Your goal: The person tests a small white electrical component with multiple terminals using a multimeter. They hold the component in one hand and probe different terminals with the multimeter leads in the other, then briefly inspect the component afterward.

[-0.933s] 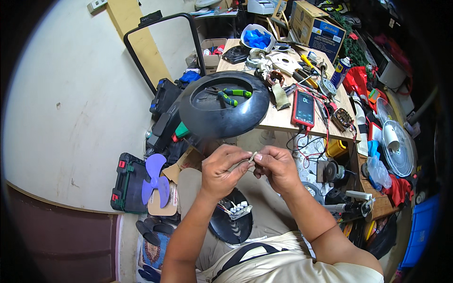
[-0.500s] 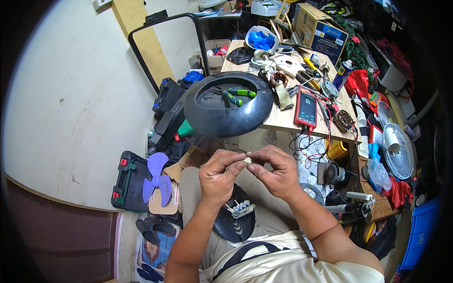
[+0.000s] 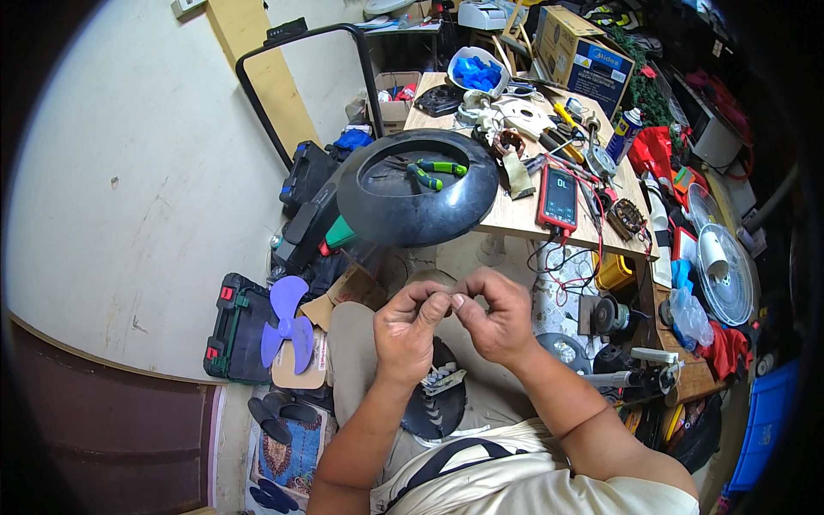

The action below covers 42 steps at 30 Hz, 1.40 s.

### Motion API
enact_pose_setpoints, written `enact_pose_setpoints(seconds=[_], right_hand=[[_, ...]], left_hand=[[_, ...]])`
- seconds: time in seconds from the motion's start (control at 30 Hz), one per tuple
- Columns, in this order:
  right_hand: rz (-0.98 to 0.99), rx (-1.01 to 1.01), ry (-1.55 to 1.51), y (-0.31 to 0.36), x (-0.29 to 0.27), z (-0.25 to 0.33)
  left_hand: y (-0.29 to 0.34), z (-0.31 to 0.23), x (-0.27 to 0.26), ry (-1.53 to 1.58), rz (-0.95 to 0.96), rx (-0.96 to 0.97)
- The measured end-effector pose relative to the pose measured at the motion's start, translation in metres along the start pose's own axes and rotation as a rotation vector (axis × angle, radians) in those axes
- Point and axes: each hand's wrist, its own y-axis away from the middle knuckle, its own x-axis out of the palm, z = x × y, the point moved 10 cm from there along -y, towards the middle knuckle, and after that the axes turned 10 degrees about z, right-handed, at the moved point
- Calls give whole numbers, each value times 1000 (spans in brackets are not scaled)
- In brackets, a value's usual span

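Note:
My left hand (image 3: 408,329) and my right hand (image 3: 499,319) meet above my lap, thumbs and forefingers pinched together. Whatever is between the fingertips is too small and covered to name. Below them a black round base (image 3: 425,416) rests on my lap, with a small pale part bearing several white knobs or keys (image 3: 442,378) on it. Part of this is hidden by my left hand and wrist. Ahead of my hands, at the table's near left corner, sits a large black dish-shaped base (image 3: 412,219) with green-handled pliers (image 3: 438,172) inside.
The wooden table (image 3: 515,225) carries a red multimeter (image 3: 558,199) with leads hanging over the edge, a copper-wound motor part (image 3: 627,219), a spray can (image 3: 625,133) and loose tools. Left on the floor are a purple fan blade (image 3: 288,326) and a tool case (image 3: 236,330). A fan cage (image 3: 723,270) stands right.
Both hands have shifted slightly down, the fingertips closing tighter together. The small pale thing that showed between them is now covered.

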Motion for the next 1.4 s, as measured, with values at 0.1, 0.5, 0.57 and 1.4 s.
enact_pose_setpoints(seconds=[0.1, 0.5, 0.57, 1.4], right_hand=[[47, 280, -289, 6, 10, -39], [92, 12, 3, -3, 12, -4], [82, 17, 3, -4, 11, -6], [108, -142, 67, -2, 13, 1]], left_hand=[[3, -10, -6, -177, -25, -54], [9, 4, -31, -204, -104, -168], [9, 6, -28, -188, -88, -171], [17, 14, -30, -86, -166, -203]])
